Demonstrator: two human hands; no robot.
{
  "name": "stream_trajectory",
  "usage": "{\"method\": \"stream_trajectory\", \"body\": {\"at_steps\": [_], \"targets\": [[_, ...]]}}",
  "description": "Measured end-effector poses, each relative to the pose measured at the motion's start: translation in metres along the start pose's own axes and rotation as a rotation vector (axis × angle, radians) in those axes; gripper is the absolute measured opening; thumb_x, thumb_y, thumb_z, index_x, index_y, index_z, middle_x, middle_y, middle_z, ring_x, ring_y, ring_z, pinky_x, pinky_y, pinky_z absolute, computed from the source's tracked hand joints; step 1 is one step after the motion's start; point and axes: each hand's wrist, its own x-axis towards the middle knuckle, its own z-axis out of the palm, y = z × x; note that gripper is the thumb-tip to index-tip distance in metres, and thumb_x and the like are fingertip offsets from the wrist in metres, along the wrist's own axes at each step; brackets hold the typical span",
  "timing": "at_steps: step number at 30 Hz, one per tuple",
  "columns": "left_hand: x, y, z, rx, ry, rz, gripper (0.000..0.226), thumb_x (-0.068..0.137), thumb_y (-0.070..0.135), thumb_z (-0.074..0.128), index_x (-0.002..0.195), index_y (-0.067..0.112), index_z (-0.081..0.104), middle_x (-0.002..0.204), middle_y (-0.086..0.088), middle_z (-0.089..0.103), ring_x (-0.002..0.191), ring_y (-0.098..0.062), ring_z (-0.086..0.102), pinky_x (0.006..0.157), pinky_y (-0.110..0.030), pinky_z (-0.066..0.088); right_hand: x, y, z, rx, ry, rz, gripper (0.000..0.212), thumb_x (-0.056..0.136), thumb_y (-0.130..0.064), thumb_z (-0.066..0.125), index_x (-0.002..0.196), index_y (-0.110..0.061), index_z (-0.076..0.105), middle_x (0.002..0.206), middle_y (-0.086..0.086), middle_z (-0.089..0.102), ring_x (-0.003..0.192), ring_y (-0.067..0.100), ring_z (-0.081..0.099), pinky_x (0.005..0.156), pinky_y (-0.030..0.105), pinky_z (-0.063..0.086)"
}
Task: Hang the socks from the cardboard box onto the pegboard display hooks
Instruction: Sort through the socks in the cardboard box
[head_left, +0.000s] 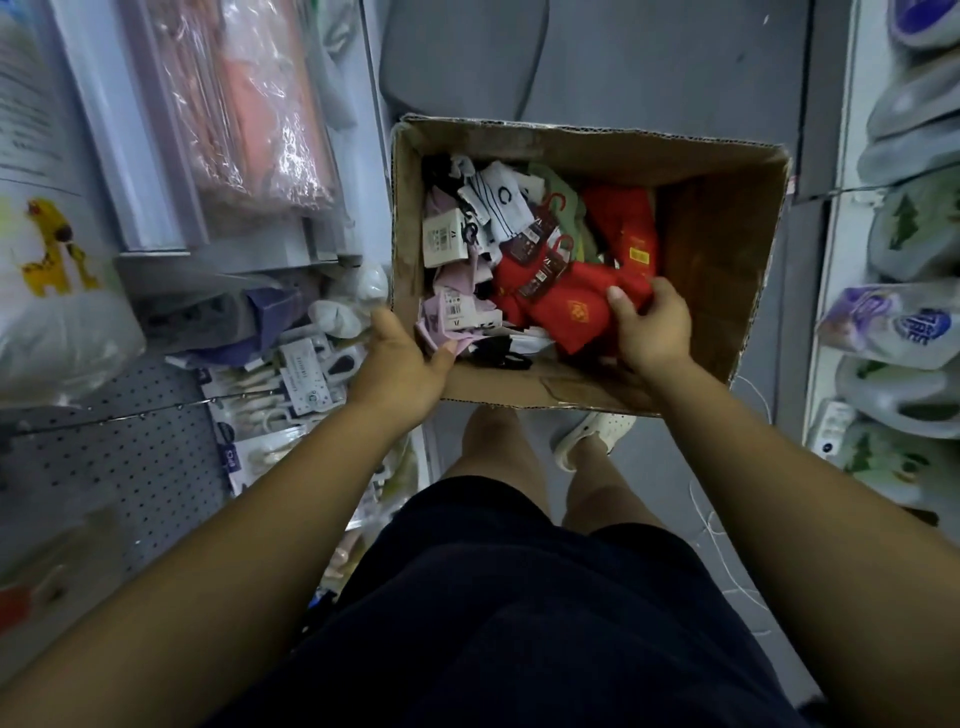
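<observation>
An open cardboard box (722, 249) stands on the floor in front of me, filled on its left side with packaged socks: white, pink, green and red ones with red hanger hooks. My right hand (652, 325) is inside the box and grips a bundle of red socks (571, 312) at its right end. My left hand (402, 358) holds the box's near-left corner, thumb over the rim beside pink socks (441, 332). The grey pegboard (119, 467) with a thin metal hook is at the lower left.
Shelving on the left holds wrapped goods and hanging carded items (306, 374). On the right a rack carries bagged products (898, 322). My legs and a white clog (587, 436) stand just behind the box on the grey floor.
</observation>
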Motion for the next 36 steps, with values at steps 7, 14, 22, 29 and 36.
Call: {"method": "stream_trajectory", "body": {"at_steps": [7,14,22,29,36], "targets": [[0.002,0.001,0.001,0.032,-0.009,0.003,0.060,0.099,0.045,0.058,0.129,0.010,0.020,0.118,-0.015,0.061,0.094,-0.034,0.062,0.075,-0.040,0.051,0.022,0.023,-0.001,-0.442,-0.245,0.198,0.052,0.090,-0.041,0.073,0.134,-0.017,0.061,0.142,0.017,0.052,0.124,0.037,0.057,0.112,0.045,0.044],[0.003,0.001,0.003,0.024,-0.010,-0.019,0.064,0.098,0.043,0.060,0.134,0.008,0.019,0.120,-0.017,0.061,0.095,-0.035,0.062,0.072,-0.038,0.049,0.019,0.037,0.003,-0.428,-0.265,0.243,0.047,0.086,-0.031,0.080,0.125,-0.008,0.066,0.126,0.012,0.069,0.116,0.032,0.064,0.104,0.044,0.050],[-0.003,0.014,-0.002,-0.029,-0.016,-0.052,0.061,0.100,0.041,0.057,0.133,0.007,0.021,0.120,-0.015,0.057,0.099,-0.034,0.061,0.074,-0.036,0.041,-0.032,0.004,-0.039,0.045,-0.153,0.062,0.012,0.089,-0.021,0.077,0.094,-0.012,0.073,0.093,-0.001,0.074,0.091,0.021,0.071,0.088,0.042,0.060],[-0.032,0.039,-0.001,0.002,0.190,-0.035,0.099,0.086,0.054,0.070,0.154,0.013,0.010,0.157,-0.014,0.020,0.144,-0.036,0.028,0.114,-0.047,0.032,-0.090,-0.032,-0.093,0.329,-0.164,0.004,0.023,0.088,-0.021,0.079,0.099,-0.002,0.073,0.093,0.027,0.070,0.079,0.033,0.067,0.079,0.055,0.060],[-0.112,0.106,0.014,-0.368,0.065,0.378,0.063,0.087,0.065,0.065,0.132,0.022,0.060,0.148,0.004,0.047,0.140,-0.011,0.041,0.117,-0.030,0.032,-0.117,-0.056,-0.154,0.479,-0.388,-0.155,0.015,0.089,-0.013,0.074,0.103,-0.009,0.074,0.102,0.009,0.079,0.098,0.022,0.075,0.090,0.041,0.061]]}}
